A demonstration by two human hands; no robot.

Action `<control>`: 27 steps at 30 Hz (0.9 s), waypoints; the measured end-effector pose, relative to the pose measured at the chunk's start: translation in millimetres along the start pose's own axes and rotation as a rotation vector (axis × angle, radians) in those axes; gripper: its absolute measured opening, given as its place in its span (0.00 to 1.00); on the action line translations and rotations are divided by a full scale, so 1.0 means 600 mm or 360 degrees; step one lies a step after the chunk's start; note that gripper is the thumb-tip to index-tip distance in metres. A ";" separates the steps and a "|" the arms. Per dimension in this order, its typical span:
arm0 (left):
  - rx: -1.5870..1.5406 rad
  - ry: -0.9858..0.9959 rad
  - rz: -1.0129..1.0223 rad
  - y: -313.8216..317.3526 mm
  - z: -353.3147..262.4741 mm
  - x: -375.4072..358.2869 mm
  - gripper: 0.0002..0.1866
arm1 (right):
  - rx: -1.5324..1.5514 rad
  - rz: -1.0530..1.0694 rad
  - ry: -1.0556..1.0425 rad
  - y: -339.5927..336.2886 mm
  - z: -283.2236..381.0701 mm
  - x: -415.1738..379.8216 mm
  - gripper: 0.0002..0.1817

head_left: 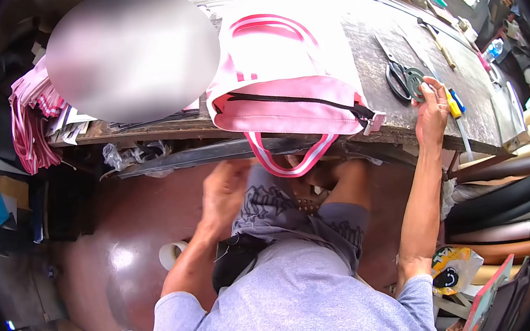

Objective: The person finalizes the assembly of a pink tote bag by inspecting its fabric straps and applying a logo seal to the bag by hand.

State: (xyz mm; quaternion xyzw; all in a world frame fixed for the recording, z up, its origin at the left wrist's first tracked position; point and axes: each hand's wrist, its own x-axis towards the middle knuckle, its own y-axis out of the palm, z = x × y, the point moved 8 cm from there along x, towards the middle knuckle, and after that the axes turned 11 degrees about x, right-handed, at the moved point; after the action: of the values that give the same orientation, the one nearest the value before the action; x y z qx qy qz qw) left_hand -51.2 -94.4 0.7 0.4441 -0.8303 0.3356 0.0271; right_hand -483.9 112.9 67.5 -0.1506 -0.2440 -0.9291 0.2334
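Observation:
A pink bag with a dark zipper and striped handles lies at the table's front edge, one handle hanging over it. On the right, my right hand has its fingers closed on a round dark green ring-shaped object. Beside that object are black-handled scissors, and a yellow-handled tool lies just right of the hand. My left hand is in the air above my lap, left of the hanging handle; its fingers are blurred by motion.
Pink striped straps hang at the table's left end. More long tools lie at the right of the worktable. Rolls of material are stacked below right. A white cylindrical object is on the floor.

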 end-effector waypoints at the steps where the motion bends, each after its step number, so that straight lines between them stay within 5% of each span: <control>1: 0.0011 -0.0158 -0.0097 -0.031 0.023 0.000 0.08 | 0.0038 -0.0052 -0.0051 -0.006 -0.002 0.008 0.10; 9: 0.0846 0.0587 -0.0686 -0.118 -0.110 0.080 0.20 | 0.0217 -0.0010 0.0040 -0.025 -0.008 0.009 0.09; 13: 0.1433 0.0840 -0.0481 -0.065 -0.161 0.128 0.29 | 0.0216 0.0027 0.0086 -0.019 -0.012 0.014 0.09; 16: 0.0999 0.0488 -0.0312 -0.070 -0.070 0.146 0.29 | 0.0222 0.0002 0.0090 -0.019 -0.012 0.013 0.09; 22: 0.0738 0.0552 -0.0397 -0.076 -0.061 0.126 0.25 | 0.0199 -0.0050 0.0060 -0.013 -0.012 0.003 0.10; 27: 0.1066 0.0510 -0.0387 -0.054 -0.053 0.127 0.21 | 0.0221 -0.0044 0.0075 -0.016 -0.014 0.005 0.08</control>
State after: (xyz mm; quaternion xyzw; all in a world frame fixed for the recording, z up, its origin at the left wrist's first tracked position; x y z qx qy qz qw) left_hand -80.7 -143.3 68.8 0.4654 -0.6014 0.6475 0.0495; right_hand -492.4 115.0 58.1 -0.1086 -0.3043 -0.9164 0.2361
